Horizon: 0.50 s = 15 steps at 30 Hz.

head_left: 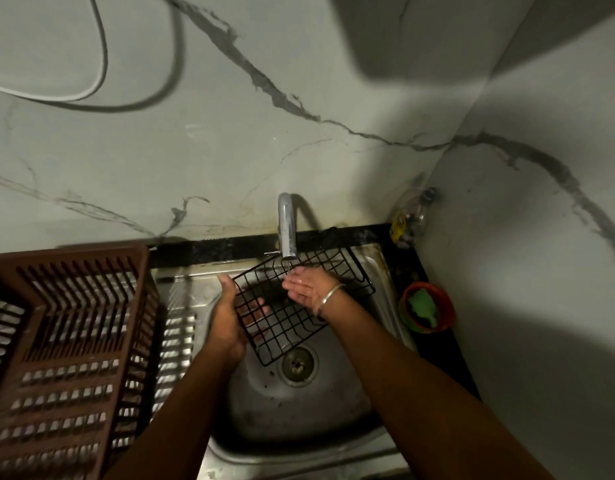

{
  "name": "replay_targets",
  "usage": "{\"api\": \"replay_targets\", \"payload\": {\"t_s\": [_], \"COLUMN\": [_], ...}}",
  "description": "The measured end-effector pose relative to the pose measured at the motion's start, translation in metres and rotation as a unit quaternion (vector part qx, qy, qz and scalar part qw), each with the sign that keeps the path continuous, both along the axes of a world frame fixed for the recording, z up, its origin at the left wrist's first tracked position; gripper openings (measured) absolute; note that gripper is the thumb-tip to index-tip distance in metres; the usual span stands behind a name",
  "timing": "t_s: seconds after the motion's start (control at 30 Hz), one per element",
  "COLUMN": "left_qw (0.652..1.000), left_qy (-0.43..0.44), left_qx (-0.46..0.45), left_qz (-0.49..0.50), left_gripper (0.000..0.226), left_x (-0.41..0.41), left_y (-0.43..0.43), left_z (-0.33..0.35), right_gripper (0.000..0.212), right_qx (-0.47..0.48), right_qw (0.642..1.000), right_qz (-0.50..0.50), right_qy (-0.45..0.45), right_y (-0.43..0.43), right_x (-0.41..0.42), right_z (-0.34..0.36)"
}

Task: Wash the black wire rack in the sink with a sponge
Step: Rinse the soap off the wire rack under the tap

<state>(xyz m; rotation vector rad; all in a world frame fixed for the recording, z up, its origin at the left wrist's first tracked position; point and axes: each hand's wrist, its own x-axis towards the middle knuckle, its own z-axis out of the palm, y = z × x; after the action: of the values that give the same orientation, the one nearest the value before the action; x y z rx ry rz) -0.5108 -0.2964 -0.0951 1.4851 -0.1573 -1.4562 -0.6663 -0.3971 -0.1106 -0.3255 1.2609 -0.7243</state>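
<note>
The black wire rack [292,322] is tilted over the steel sink [299,417], under the tap [287,226]. My left hand [230,317] grips its left edge, fingers curled behind the grid and showing through the wires. My right hand [308,287] lies palm up on top of the rack below the spout, fingers straight and wet, holding nothing. A green sponge [422,304] sits in an orange bowl [446,306] on the counter to the right of the sink. A thin stream of water seems to fall from the spout onto my right hand.
A brown plastic dish basket [67,341] fills the drainboard on the left. The sink drain [298,363] is below the rack. A bottle [408,220] stands in the back right corner against the marble wall. A white cable [91,88] hangs on the wall.
</note>
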Motion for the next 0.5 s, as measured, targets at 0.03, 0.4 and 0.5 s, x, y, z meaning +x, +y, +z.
{"api": "replay_targets", "payload": {"t_s": [0.03,0.4,0.5], "left_qw": [1.0,0.996,0.993], "left_qy": [0.004,0.08,0.11], "left_qx": [0.0,-0.025,-0.034], "left_qz": [-0.001,0.012,0.029], "left_gripper": [0.094,0.07,0.068], "left_x": [-0.001,0.001,0.0], "left_y": [0.002,0.036,0.048], "left_z": [-0.001,-0.029,-0.034], "right_gripper": [0.037,0.037,0.034], "right_qx": [0.001,-0.041,-0.051], "right_qw": [1.0,0.974,0.959], "right_qz": [-0.014,-0.186,-0.23], "right_qy": [-0.001,-0.12,-0.157], "right_y": [0.0,0.007,0.01], "right_x": [0.002,0.007,0.012], "right_z": [-0.001,-0.004,-0.001]}}
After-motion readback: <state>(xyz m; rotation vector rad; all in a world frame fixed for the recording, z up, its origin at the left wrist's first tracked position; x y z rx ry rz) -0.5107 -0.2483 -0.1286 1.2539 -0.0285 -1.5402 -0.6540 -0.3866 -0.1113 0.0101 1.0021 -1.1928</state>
